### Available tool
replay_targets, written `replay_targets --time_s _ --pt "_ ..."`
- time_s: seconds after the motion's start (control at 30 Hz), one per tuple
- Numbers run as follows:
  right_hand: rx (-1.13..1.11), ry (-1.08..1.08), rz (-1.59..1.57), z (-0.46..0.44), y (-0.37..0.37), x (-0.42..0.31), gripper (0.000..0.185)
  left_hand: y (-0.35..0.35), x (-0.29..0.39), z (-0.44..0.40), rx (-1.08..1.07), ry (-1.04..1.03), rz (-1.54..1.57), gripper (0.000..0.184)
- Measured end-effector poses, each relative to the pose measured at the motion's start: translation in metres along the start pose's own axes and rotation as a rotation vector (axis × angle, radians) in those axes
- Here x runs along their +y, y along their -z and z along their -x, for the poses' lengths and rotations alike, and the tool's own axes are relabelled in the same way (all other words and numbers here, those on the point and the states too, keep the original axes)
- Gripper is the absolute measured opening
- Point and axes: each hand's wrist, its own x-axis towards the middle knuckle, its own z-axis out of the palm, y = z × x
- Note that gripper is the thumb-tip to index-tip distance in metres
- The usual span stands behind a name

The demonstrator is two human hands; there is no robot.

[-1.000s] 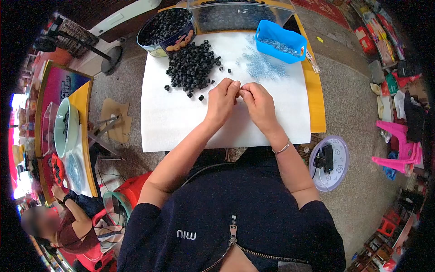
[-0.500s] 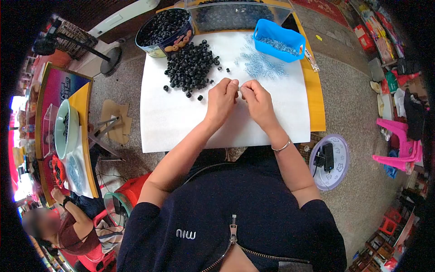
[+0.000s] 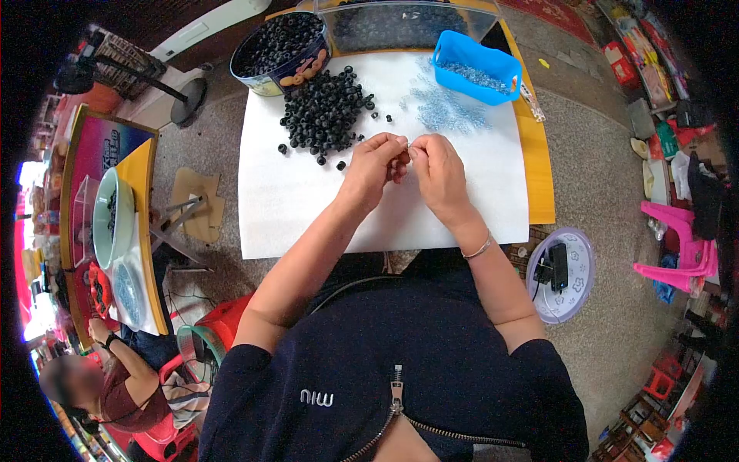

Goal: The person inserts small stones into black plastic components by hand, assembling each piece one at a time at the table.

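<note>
Since the earlier frame, the left grip (image 3: 372, 171) has been turned, its lower fingers now exposed and loosely curled. A tiny pale item (image 3: 409, 145), too small to identify, is pinched between its fingertips and the closed right grip (image 3: 441, 175), above the white-covered surface (image 3: 308, 215), near black beads (image 3: 323, 115).

A pink stool (image 3: 697, 256), probably plastic, stands on the speckled floor (image 3: 604, 165).
</note>
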Motion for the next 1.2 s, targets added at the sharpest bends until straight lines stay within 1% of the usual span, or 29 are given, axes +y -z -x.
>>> replay_targets --time_s 0.07,0.1,0.17,0.2,0.27,0.4,0.5,0.6,0.7,0.8,0.87,0.9,0.97,1.0,1.1,1.17,1.2 --pt "0.003 -0.105 -0.105 0.001 -0.001 -0.003 0.016 -0.005 0.001 0.003 0.025 -0.014 0.010 0.018" --pt "0.005 -0.158 -0.157 0.001 0.000 -0.005 0.016 -0.006 0.000 0.004 0.025 -0.052 -0.037 0.018" --pt "-0.073 -0.296 -0.191 0.000 0.004 -0.008 0.017 -0.007 0.000 0.005 0.025 -0.127 -0.132 0.017" --pt "-0.112 -0.365 -0.207 -0.001 0.005 -0.008 0.017 -0.008 0.000 0.006 0.024 -0.122 -0.164 0.018" --pt "-0.127 -0.338 -0.190 -0.002 0.007 -0.006 0.017 -0.009 0.002 0.008 0.022 -0.110 -0.229 0.018" --pt "-0.070 -0.253 -0.194 0.000 0.001 0.000 0.015 -0.008 0.003 0.007 0.028 -0.013 -0.041 0.019" --pt "-0.023 -0.044 -0.034 0.001 0.000 -0.001 0.013 -0.009 0.003 0.007 0.048 -0.004 0.009 0.022" --pt "-0.034 0.077 0.045 0.000 0.002 -0.003 0.012 -0.008 -0.001 0.005 0.052 -0.020 -0.006 0.025" --pt "-0.010 -0.077 -0.115 0.004 0.000 -0.003 0.012 -0.008 0.000 0.006 0.041 -0.018 -0.049 0.026" --pt "0.021 -0.217 -0.353 0.006 0.001 -0.009 0.013 -0.012 0.006 0.010 0.061 0.002 -0.020 0.026" --pt "0.013 -0.327 -0.367 0.004 0.003 -0.010 0.018 -0.014 0.008 0.011 0.080 0.024 0.050 0.026" --pt "0.009 -0.383 -0.373 0.003 0.005 -0.010 0.022 -0.012 0.006 0.010 0.055 -0.013 0.003 0.025" --pt "-0.119 -0.440 -0.335 0.000 0.010 -0.008 0.027 -0.008 0.001 0.007 0.003 -0.086 -0.089 0.024" --pt "-0.183 -0.468 -0.316 -0.001 0.012 -0.008 0.030 -0.009 0.001 0.008 0.011 -0.123 -0.173 0.024" --pt "-0.189 -0.497 -0.379 -0.002 0.010 -0.005 0.033 -0.015 0.000 0.013 0.052 -0.230 -0.389 0.026" --pt "-0.136 -0.485 -0.360 -0.001 0.007 -0.008 0.030 -0.016 -0.001 0.013 0.101 -0.294 -0.486 0.027" --pt "-0.110 -0.480 -0.350 0.000 0.006 -0.009 0.028 -0.015 -0.001 0.013 0.122 -0.348 -0.587 0.027"
